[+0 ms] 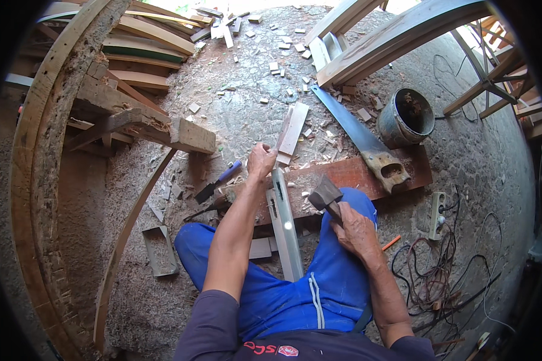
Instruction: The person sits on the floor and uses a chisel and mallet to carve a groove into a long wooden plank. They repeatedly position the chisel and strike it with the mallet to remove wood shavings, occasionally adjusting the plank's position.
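Observation:
My right hand is wrapped round the handle of a dark, blocky-headed mallet, held above my right knee. Closed fingers show on my left hand, at the far end of a slotted wooden piece; what they grip, if anything, I cannot make out. That piece lies lengthwise between my legs, across a reddish-brown board, and has slots cut near its far end. Just beyond my left hand rests a pale wooden block.
A handsaw lies right of centre, beside a bucket. A purple-handled tool is at the left. Tangled cables and a power strip lie at the right. Wooden frames stand left and far right; offcuts and shavings cover the floor.

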{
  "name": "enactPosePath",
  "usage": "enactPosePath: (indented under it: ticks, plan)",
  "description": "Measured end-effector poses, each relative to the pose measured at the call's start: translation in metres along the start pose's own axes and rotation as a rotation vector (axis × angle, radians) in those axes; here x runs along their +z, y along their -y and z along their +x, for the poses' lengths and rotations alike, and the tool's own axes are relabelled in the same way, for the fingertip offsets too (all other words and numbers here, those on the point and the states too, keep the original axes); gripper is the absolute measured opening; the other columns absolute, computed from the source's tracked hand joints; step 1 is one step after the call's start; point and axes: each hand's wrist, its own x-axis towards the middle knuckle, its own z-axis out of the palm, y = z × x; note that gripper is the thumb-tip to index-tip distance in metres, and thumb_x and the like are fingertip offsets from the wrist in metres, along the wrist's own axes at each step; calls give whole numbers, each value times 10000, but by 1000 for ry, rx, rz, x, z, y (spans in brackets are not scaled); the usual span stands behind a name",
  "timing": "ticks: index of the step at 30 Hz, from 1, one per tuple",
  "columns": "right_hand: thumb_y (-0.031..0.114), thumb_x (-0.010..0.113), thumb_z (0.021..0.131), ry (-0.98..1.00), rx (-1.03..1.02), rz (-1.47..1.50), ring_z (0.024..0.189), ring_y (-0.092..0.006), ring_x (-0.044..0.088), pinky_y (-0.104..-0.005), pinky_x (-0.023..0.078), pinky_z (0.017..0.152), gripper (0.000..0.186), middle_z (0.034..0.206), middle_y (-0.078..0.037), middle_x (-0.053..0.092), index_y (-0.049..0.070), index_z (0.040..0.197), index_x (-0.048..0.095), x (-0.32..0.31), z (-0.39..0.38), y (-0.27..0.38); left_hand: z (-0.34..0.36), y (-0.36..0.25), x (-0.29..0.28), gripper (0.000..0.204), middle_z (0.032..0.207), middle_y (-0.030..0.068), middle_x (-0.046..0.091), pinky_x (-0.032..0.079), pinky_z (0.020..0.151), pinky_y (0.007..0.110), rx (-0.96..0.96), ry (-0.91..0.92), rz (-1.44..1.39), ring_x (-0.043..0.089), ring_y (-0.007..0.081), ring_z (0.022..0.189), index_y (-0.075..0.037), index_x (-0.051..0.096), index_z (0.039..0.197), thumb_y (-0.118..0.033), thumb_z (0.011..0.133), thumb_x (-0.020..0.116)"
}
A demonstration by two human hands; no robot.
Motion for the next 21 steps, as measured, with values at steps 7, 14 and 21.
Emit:
enactPosePath:
  ticks: [7,14,21]
  plan:
    - [255,703,920,16,21,15,847,-488,687,-586,560,735,374,932,-225,684,66,1149,475,-3,-1,2,53,11,54,454,1004,222,755,573,798,402,-93,388,255,737,314,948,98,740,1046,-247,753,767]
    - [240,700,919,39,29,22,849,-480,691,-584,564,739,371,939,-232,679,57,1145,469,-9,5,3,61,12,53,329,930,245,750,571,774,407,-192,408,-50,742,327,937,121,730,980,-119,761,679]
    - [263,699,930,80,48,-25,925,-464,686,-574,546,787,373,991,-234,689,57,1149,479,-6,5,5,38,-10,-21,212,1047,152,686,663,797,438,-298,399,-1052,721,261,909,49,594,1150,7,945,628]
